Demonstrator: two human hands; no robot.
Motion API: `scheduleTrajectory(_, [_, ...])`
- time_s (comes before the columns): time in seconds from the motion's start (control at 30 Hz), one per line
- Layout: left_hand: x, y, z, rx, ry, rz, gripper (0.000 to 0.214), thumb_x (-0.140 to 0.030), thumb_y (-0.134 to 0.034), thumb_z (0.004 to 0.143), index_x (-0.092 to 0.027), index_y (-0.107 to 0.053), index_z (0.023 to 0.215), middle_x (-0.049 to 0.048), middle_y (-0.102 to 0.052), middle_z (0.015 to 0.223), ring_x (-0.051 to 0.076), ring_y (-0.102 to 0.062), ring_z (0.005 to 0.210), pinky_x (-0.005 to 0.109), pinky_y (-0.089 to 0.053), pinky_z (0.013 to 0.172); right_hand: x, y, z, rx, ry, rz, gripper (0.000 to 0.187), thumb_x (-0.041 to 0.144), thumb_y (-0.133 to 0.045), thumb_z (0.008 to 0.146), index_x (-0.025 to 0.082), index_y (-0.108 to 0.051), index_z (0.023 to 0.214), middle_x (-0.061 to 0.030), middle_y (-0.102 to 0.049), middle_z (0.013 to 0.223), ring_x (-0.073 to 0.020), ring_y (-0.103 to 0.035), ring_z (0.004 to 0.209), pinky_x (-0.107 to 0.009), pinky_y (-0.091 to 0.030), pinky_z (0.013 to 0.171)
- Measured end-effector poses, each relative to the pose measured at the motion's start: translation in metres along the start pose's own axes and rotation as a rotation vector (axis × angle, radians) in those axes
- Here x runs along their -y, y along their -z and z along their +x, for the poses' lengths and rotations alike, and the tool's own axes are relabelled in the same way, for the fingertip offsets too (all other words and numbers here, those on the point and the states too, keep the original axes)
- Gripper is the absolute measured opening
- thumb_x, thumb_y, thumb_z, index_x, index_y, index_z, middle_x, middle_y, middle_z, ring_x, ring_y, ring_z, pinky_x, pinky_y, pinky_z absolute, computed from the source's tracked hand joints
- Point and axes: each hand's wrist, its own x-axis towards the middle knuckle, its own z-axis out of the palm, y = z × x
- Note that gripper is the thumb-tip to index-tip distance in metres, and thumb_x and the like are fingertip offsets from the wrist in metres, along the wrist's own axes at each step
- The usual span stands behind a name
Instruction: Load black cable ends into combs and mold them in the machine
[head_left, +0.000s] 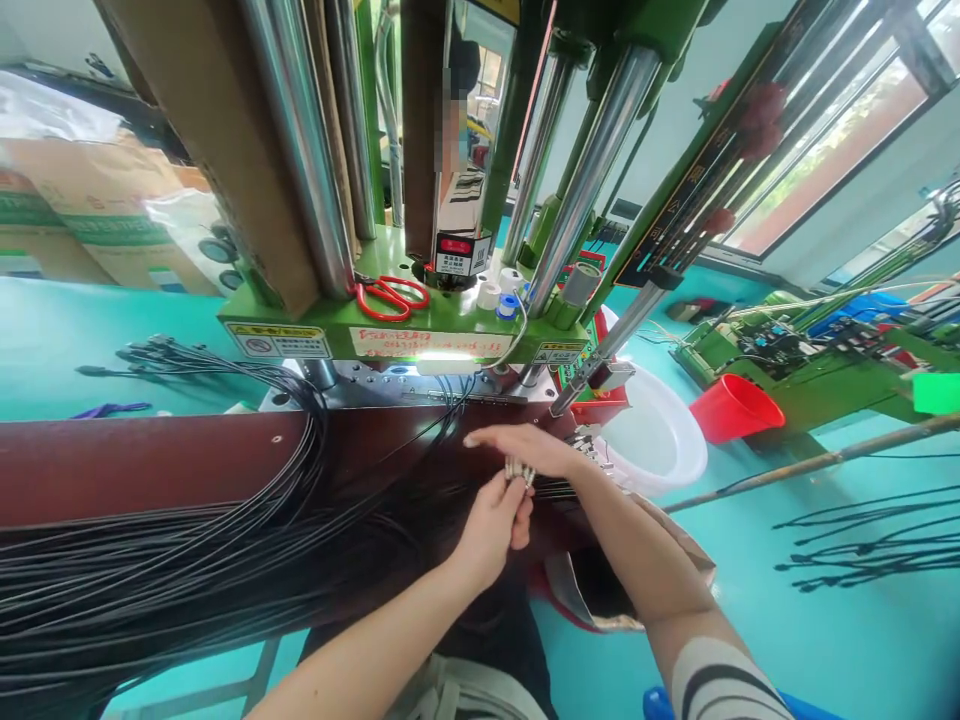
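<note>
My left hand is closed around a small bunch of silver metal cable connectors, whose ends stick up above the thumb. Over them my right hand lies nearly flat, its fingers stretched out to the left and its palm close to the connector tops; whether it touches them I cannot tell. Just right of the hands, more metal connectors rest at the bench edge. Thin black cables run from the machine's lit lower plate toward the bench before me.
A green press with steel columns stands ahead, with red scissors on its ledge. A thick bundle of black cables covers the brown bench at left. At right are a white basin, a red bucket and a box.
</note>
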Motion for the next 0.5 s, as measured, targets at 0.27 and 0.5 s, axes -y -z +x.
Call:
scheduleTrajectory(0.27, [-0.010, 0.027, -0.005, -0.105, -0.048, 0.240, 0.037, -0.053, -0.052, 0.072, -0.018, -0.041, 0.075, -0.0098, -0.031, 0.050, 0.001, -0.023, 0.037, 0.016, -0.016, 0.036, -0.039, -0.008, 0.034, -0.318, -0.419, -0.543, 0.038, -0.001, -0.036, 0.074, 0.004, -0.050, 0.109, -0.0230, -0.050, 0.114, -0.0294, -0.042, 0.112, -0.045, -0.029, 0.095])
scheduleTrajectory(0.5, [-0.004, 0.030, -0.010, -0.115, -0.051, 0.251, 0.035, -0.050, -0.055, 0.070, -0.019, -0.041, 0.075, -0.0110, -0.027, 0.049, 0.001, -0.021, 0.036, 0.015, -0.013, 0.035, -0.003, -0.004, -0.006, -0.118, -0.444, -0.404, 0.009, 0.013, -0.046, 0.068, 0.016, -0.050, 0.075, -0.0066, -0.059, 0.075, -0.0210, -0.057, 0.073, -0.031, -0.043, 0.065])
